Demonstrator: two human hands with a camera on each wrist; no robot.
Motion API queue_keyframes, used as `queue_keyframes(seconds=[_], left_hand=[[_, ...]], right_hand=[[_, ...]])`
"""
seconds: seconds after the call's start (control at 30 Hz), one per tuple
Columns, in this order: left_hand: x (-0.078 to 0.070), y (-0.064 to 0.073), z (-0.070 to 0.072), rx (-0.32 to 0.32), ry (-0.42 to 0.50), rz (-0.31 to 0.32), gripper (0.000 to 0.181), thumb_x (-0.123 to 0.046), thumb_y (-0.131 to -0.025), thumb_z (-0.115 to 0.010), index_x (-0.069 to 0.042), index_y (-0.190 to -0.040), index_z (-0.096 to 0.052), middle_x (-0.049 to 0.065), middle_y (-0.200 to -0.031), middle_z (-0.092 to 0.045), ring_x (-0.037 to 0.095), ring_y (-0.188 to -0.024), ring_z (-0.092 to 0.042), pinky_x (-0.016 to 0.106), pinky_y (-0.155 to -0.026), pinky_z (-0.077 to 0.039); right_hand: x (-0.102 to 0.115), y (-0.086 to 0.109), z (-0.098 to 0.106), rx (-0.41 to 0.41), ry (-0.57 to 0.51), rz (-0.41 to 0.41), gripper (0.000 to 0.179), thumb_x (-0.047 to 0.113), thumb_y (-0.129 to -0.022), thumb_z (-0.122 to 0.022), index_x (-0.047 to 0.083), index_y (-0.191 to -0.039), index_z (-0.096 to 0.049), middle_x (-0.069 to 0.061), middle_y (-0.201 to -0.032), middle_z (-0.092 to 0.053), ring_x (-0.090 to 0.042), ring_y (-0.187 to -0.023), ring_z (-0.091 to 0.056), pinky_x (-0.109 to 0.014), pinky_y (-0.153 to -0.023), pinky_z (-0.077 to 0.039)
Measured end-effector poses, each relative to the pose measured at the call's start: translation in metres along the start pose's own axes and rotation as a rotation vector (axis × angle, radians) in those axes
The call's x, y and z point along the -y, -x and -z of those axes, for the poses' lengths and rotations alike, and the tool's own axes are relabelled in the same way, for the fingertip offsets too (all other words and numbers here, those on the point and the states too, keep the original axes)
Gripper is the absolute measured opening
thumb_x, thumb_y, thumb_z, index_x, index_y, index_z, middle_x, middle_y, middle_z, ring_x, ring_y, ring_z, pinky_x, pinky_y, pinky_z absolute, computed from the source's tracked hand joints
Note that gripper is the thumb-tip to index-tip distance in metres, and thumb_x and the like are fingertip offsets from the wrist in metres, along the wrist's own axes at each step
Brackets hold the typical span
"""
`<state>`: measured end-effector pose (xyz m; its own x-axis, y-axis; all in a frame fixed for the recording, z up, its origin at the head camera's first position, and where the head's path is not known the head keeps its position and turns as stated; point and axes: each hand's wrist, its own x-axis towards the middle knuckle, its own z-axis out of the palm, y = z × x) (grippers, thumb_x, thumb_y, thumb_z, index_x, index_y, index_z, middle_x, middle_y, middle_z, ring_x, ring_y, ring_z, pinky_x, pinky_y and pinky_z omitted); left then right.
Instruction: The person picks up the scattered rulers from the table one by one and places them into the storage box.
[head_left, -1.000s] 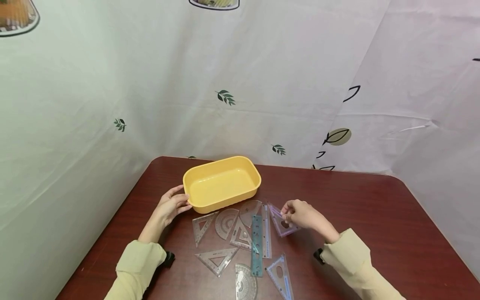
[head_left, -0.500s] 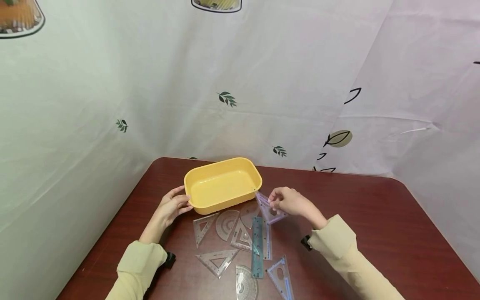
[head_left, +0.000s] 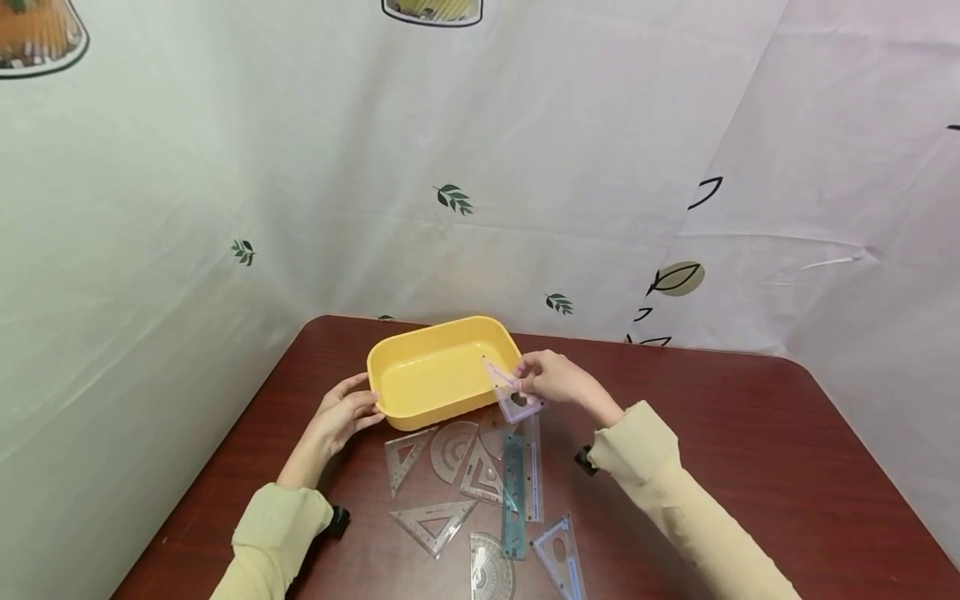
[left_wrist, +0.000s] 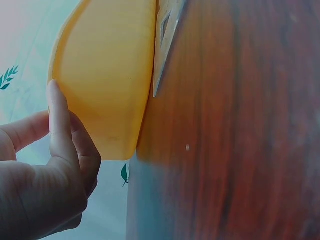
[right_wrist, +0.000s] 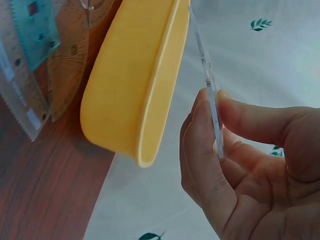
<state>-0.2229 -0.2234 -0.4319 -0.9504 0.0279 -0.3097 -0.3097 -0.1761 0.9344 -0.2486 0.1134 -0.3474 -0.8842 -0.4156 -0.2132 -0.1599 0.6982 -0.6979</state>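
Observation:
A yellow plastic tub [head_left: 438,410] sits toward the back of the table. My left hand [head_left: 341,415] grips its left end, with a fingertip at the rim in the left wrist view. Between the thumb and fingers of my right hand [head_left: 555,379] is a clear set square [head_left: 501,390] with purple markings. Its far corner overlaps the tub's front right rim in the head view. In the right wrist view the set square [right_wrist: 206,70] appears edge-on, raised beside the tub's wall [right_wrist: 120,90].
In front of the tub lie clear set squares [head_left: 435,527], protractors [head_left: 452,450], a teal ruler [head_left: 513,500] and a clear ruler [head_left: 534,475], some overlapping. A blue-marked set square [head_left: 561,557] is nearer the front. White patterned cloth [head_left: 570,167] hangs behind the table [head_left: 712,433].
My right hand has lifted the purple-marked set square and carried it leftward and away from me, to the tub's front right rim. The left hand stays at the tub.

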Motion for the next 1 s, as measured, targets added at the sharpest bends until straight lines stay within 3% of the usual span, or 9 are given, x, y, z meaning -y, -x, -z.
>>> queue_keyframes(seconds=[0.27,0.63,0.8,1.0], left_hand=[[0.002,0.000,0.001,-0.009,-0.005,0.003,0.072,-0.004,-0.095,-0.055,-0.003,-0.152,-0.011,-0.004,-0.087,-0.059,0.005,-0.069,-0.062,0.020,-0.067,-0.059],[0.003,0.001,0.001,-0.017,-0.001,0.005,0.072,-0.004,-0.094,-0.056,-0.002,-0.152,-0.012,-0.005,-0.083,-0.059,0.005,-0.067,-0.061,0.020,-0.067,-0.059],[0.003,0.001,0.000,-0.022,0.003,0.007,0.071,-0.003,-0.094,-0.055,-0.002,-0.151,-0.013,-0.005,-0.083,-0.059,0.005,-0.067,-0.061,0.020,-0.067,-0.059],[0.001,0.001,-0.001,-0.020,0.011,0.002,0.070,-0.003,-0.094,-0.055,-0.002,-0.151,-0.014,-0.005,-0.084,-0.060,0.005,-0.067,-0.061,0.020,-0.067,-0.059]], right_hand=[[0.015,-0.022,-0.007,-0.004,0.039,0.009,0.016,0.008,-0.093,-0.056,0.004,-0.105,-0.065,-0.006,-0.076,-0.063,-0.012,-0.059,-0.050,-0.021,-0.053,-0.042],[0.033,-0.047,-0.022,0.008,-0.036,-0.017,0.012,0.015,-0.093,-0.063,0.007,-0.102,-0.068,-0.007,-0.078,-0.066,-0.012,-0.059,-0.055,-0.035,-0.064,-0.057],[0.035,-0.056,-0.031,0.006,-0.116,-0.036,0.013,0.012,-0.093,-0.063,0.004,-0.102,-0.068,-0.008,-0.080,-0.067,-0.012,-0.058,-0.056,-0.032,-0.064,-0.058],[0.038,-0.069,-0.040,-0.022,-0.200,-0.054,0.016,0.010,-0.092,-0.063,0.001,-0.105,-0.067,-0.007,-0.079,-0.065,-0.010,-0.056,-0.055,-0.021,-0.054,-0.054]])
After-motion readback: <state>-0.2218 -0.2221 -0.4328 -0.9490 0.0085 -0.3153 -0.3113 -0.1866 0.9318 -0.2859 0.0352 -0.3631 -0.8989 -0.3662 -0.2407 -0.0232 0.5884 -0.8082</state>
